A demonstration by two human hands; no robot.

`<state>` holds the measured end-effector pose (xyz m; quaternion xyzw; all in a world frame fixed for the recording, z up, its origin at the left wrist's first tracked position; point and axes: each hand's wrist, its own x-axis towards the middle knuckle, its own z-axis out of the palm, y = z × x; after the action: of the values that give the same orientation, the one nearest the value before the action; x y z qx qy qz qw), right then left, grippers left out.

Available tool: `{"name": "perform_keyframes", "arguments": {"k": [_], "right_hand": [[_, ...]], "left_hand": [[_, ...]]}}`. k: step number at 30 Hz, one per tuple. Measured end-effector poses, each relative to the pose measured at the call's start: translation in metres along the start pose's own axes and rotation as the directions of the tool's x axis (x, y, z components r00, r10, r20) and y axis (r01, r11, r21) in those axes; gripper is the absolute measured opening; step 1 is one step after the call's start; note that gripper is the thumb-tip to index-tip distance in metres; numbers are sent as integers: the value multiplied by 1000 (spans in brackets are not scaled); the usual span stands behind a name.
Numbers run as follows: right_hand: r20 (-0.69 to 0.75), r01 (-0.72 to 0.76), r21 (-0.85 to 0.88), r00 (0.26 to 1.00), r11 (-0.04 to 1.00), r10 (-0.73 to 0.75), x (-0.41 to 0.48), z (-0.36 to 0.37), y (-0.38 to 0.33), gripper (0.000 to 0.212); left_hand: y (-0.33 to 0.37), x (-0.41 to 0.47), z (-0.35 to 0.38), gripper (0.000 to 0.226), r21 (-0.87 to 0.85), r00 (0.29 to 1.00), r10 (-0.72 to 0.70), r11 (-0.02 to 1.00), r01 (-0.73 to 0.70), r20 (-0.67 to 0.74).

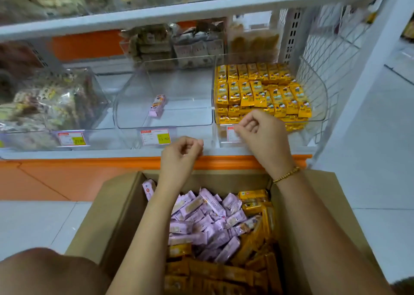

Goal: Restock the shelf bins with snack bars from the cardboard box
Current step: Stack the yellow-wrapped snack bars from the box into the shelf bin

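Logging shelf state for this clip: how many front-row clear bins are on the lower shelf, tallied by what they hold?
Holding yellow bars: 1, the right bin
Holding one pink bar: 1, the middle bin
Holding clear-wrapped mixed snacks: 1, the left bin
Total: 3

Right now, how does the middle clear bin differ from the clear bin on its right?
The middle bin holds one pink bar lying on its bare floor; the right bin is packed with rows of yellow bars. The middle bin's price tag shows fully; the right bin's tag is partly hidden behind the right hand. Both are clear plastic bins side by side on the same shelf.
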<state>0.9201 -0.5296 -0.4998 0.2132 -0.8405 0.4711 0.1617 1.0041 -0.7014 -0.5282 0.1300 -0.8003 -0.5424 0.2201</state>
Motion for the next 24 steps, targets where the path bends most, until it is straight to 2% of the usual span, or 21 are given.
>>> {"name": "perform_keyframes", "arguments": {"k": [2, 4, 7, 9, 12, 15, 16, 18, 19, 21, 23, 24], "right_hand": [[300, -76, 36, 952, 996, 62, -16, 11, 3, 11], [547, -139, -18, 827, 990, 126, -31, 25, 10, 12], [763, -205, -128, 605, 970, 228, -60, 50, 30, 10], [840, -219, -235, 444, 947, 311, -78, 65, 45, 22], [861, -106, -451, 212, 886, 463, -105, 86, 68, 35], [836, -27, -547, 20, 836, 548, -124, 86, 75, 42], [820, -4, -572, -13, 821, 572, -128, 82, 76, 42], [776, -6, -631, 10, 776, 631, -134, 77, 75, 40], [763, -9, -646, -56, 763, 644, -139, 74, 77, 41], [723, 103, -627, -289, 772, 627, -148, 82, 86, 41], [707, 91, -630, -341, 771, 619, -152, 98, 106, 38], [727, 104, -609, -322, 786, 606, -153, 98, 106, 38]], "left_hand": [[-22, -13, -8, 42, 89, 994, -87, 993, 81, 68], [-45, -28, -15, 40, 260, 965, -203, 953, 155, 168], [-84, -51, -25, 41, 507, 877, -401, 831, 228, 263], [-112, -65, -31, 31, 626, 791, -527, 740, 248, 309], [-148, -84, -41, 2, 744, 685, -643, 631, 221, 342], [-171, -96, -44, 35, 808, 600, -704, 569, 157, 380], [-176, -99, -43, 43, 824, 599, -701, 555, 116, 388], [-181, -102, -39, 51, 843, 608, -686, 536, 49, 401], [-182, -104, -37, 52, 845, 606, -683, 534, 34, 408], [-181, -107, -32, 50, 846, 604, -674, 533, 0, 425], [-181, -108, -28, 49, 845, 597, -667, 534, -33, 445], [-183, -109, -27, 49, 843, 595, -663, 536, -46, 454]]}}
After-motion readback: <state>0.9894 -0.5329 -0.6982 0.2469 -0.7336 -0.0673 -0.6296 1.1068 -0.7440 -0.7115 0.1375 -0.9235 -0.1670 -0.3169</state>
